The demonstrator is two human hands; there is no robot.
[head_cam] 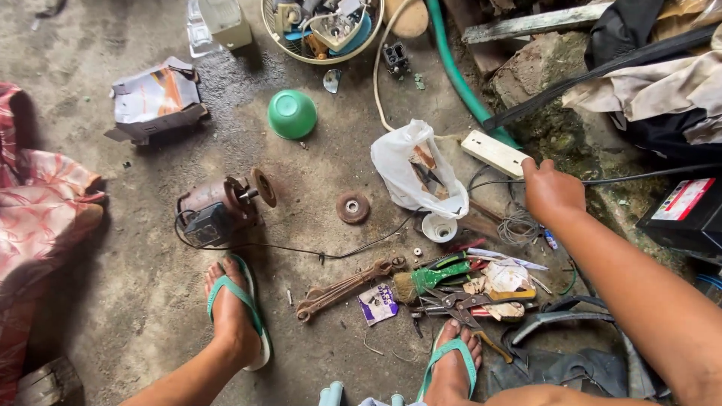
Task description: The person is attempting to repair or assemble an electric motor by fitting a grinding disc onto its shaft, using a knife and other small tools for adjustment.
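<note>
Fingers [532, 167] of right hand [553, 192] curl loosely w/ index tip touching white power strip [495, 153] on concrete floor [135, 301], gripping nothing. Strip lies beside white plastic bag [414, 169], near green hose [459, 83]. Left hand not in view. Rusty motor [218, 207] sits well apart.

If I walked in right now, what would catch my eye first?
Probably the rusty electric motor on the concrete floor, left of centre, and the bright green bowl upside down behind it. On the right, the right hand reaches to a white power strip, above scattered tools.
</note>
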